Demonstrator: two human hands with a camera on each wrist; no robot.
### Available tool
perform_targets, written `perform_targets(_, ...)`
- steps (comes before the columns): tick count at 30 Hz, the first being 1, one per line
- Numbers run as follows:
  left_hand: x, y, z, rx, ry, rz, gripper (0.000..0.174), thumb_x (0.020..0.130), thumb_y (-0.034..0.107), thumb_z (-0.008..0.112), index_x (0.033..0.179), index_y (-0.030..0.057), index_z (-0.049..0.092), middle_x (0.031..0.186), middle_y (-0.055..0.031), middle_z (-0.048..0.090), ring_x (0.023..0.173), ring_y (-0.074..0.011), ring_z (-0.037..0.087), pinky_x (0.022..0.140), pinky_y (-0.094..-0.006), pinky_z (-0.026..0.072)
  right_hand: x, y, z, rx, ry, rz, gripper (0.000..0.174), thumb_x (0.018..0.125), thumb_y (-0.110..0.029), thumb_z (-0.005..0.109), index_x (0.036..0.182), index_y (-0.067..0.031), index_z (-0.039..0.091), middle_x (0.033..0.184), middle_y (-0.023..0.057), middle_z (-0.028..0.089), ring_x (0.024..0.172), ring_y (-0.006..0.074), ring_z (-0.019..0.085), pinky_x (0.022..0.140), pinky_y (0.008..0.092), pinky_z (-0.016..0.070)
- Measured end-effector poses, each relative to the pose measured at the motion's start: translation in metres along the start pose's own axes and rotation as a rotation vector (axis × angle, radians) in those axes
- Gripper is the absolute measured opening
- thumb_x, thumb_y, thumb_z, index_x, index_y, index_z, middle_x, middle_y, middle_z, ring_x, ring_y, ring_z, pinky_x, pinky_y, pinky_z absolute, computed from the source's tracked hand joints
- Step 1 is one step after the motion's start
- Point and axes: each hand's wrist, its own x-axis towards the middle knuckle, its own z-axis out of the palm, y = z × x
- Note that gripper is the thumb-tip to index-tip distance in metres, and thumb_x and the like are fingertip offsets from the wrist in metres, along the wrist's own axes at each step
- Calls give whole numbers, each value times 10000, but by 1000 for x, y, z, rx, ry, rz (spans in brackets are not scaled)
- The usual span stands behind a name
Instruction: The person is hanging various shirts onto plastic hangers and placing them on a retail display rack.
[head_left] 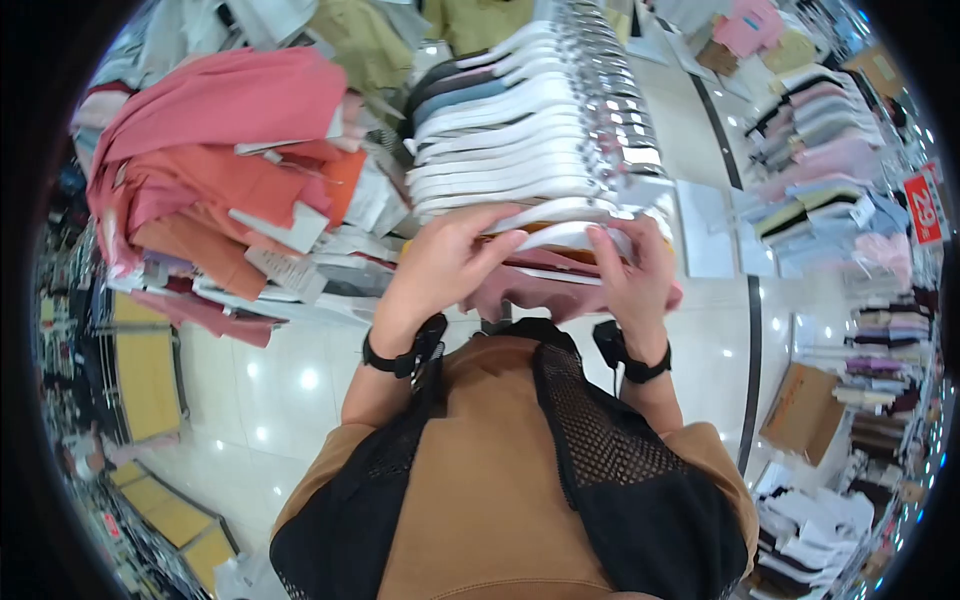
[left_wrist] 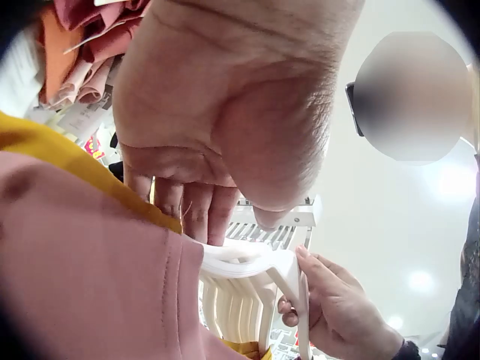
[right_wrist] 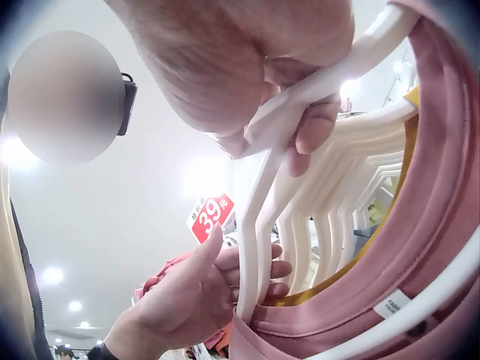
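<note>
A white hanger (right_wrist: 259,180) is gripped near its neck by my right hand (head_left: 640,265), thumb and fingers round the plastic. A dusty-pink garment (right_wrist: 442,142) hangs on it, with a small white label (right_wrist: 391,305) inside the neckline. My left hand (head_left: 455,255) reaches in at the other shoulder. Its fairly straight fingers (right_wrist: 277,268) pass behind the hanger, with the thumb spread away from them. Just behind the pink cloth, a mustard-yellow garment (left_wrist: 67,154) lies against the left fingers in the left wrist view.
Beyond my hands, a dense row of white hangers (head_left: 500,150) runs along the metal rail. Pink and orange clothes (head_left: 210,130) are heaped on the left. A red 39 price sign (right_wrist: 210,217) shows behind the hangers. Further racks (head_left: 820,190) and a cardboard box (head_left: 802,412) stand on the right.
</note>
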Motion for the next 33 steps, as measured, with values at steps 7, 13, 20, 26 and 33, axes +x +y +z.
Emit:
perform_targets(7, -15, -4, 1, 101, 126, 266, 406, 909, 244, 711, 1238, 19, 632, 1130, -179, 690, 1013, -347, 666, 883, -403, 526, -14, 29, -8, -44, 110, 52, 185, 853, -42, 757, 1002, 13, 663, 966, 95, 680, 857, 185, 629, 808, 309, 509)
perform_targets(13, -47, -8, -18, 44, 181, 184, 364, 908, 192, 703, 1223, 25, 629, 1166, -143, 689, 1043, -319, 654, 915, -384, 501, -41, 13, -19, 157, 477, -200, 194, 889, 115, 599, 1037, 4, 538, 913, 102, 563, 843, 228, 572, 812, 385, 501)
perform_targets(20, -96, -17, -38, -51, 268, -142, 233, 924, 129, 685, 1122, 7, 678, 1027, -122, 723, 911, -218, 687, 772, -325, 528, -3, -58, 50, 517, -460, -314, 212, 785, 84, 696, 948, -25, 617, 806, 83, 610, 657, 223, 551, 624, 328, 463)
perform_targets(26, -141, -15, -40, -119, 528, -236, 227, 946, 136, 676, 1129, 2, 686, 993, -119, 732, 891, -185, 694, 766, -308, 536, 79, -145, 182, 516, -277, -576, 338, 829, -81, 760, 1133, -5, 634, 1059, 143, 660, 893, 243, 645, 733, 336, 528)
perform_targets(33, -177, -7, -46, -34, 611, -396, 222, 962, 154, 658, 1115, -3, 698, 1000, -115, 736, 899, -199, 700, 771, -313, 538, 170, -165, 273, 120, -70, -546, 758, 853, -354, 741, 1387, 99, 452, 1287, 337, 554, 1214, 467, 526, 1040, 463, 422)
